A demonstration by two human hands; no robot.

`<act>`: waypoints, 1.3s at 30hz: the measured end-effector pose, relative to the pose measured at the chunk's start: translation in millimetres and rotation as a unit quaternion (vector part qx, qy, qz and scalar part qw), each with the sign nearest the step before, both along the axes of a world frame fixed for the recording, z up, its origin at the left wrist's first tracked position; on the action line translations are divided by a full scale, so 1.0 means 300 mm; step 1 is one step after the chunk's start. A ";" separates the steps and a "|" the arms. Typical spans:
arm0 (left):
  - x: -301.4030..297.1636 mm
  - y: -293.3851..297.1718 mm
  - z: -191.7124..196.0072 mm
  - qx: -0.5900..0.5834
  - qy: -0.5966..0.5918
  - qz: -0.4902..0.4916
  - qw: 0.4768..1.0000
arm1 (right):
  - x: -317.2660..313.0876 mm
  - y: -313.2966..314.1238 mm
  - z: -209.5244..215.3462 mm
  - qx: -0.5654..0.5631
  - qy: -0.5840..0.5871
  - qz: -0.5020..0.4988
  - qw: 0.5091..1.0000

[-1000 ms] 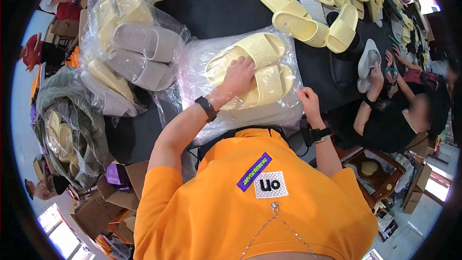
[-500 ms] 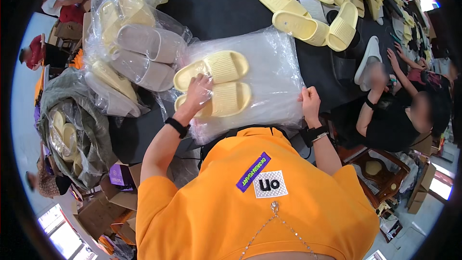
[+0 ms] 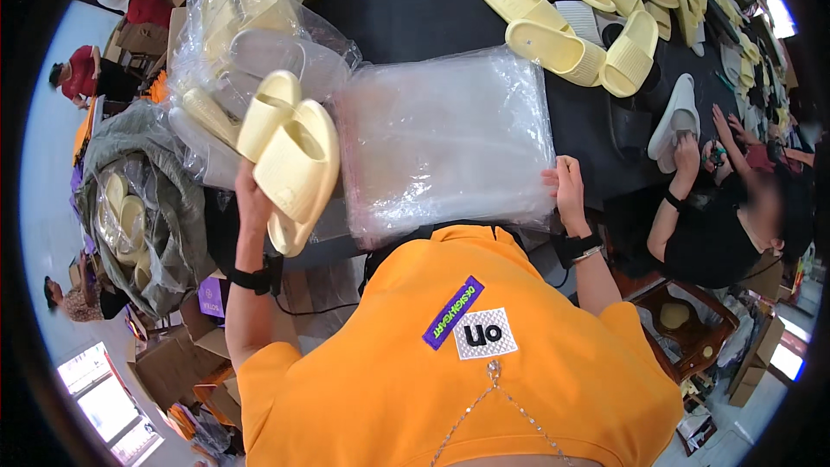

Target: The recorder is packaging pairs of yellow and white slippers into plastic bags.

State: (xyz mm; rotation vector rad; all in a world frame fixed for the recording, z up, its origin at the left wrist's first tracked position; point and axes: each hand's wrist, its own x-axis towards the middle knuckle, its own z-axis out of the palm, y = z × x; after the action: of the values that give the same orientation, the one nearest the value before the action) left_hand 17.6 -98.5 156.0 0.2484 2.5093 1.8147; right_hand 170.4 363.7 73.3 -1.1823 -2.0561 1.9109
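A pair of pale yellow, broad-strapped slippers (image 3: 304, 169), apparently moulded foam, hangs raised in the left hand (image 3: 252, 197), just left of the flat stack of clear plastic bags (image 3: 445, 143) on the black table (image 3: 415, 26). In the view, the slippers overlap part of the see-through bagged grey slippers (image 3: 316, 73) behind. The left grip is closed on the pair's left side, its fingertips hidden. The right hand (image 3: 566, 186) rests by the stack's right edge with fingers loosely bent; whether that grip pinches any film I cannot tell.

The slippers probably handle as light and springy, with soft yielding straps and little risk of breaking; the smooth sides may slide against each other, so a hold across both soles or straps looks surest. The bags look thin, limp and slippery, best taken at an edge.

Both slippers' long axes run steeply and nearly parallel, upper ends leaning right; which end is the toe is unclear.
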 end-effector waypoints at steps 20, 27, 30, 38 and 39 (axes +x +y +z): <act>-0.223 0.862 -0.436 -0.466 0.175 -0.153 0.854 | 0.088 -0.047 -0.085 0.216 0.026 0.162 0.962; -0.287 0.767 -0.234 -0.417 0.224 -0.122 0.872 | 0.063 -0.037 -0.102 0.228 0.019 0.233 0.945; -0.089 0.829 -0.175 -0.398 0.205 -0.238 0.862 | 0.030 -0.024 -0.113 0.247 0.022 0.244 0.937; 0.098 0.569 -0.377 -0.418 0.225 -0.235 0.849 | 0.015 0.001 -0.127 0.304 0.081 0.238 0.919; 0.101 0.507 -0.380 -0.432 0.210 -0.215 0.850 | 0.017 -0.001 -0.127 0.307 0.078 0.237 0.918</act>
State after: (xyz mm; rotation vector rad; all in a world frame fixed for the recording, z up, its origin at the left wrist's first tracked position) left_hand 48.0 53.7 41.9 1.1169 2.8966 0.3991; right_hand 175.6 363.4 35.2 -0.3983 -2.7122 1.2372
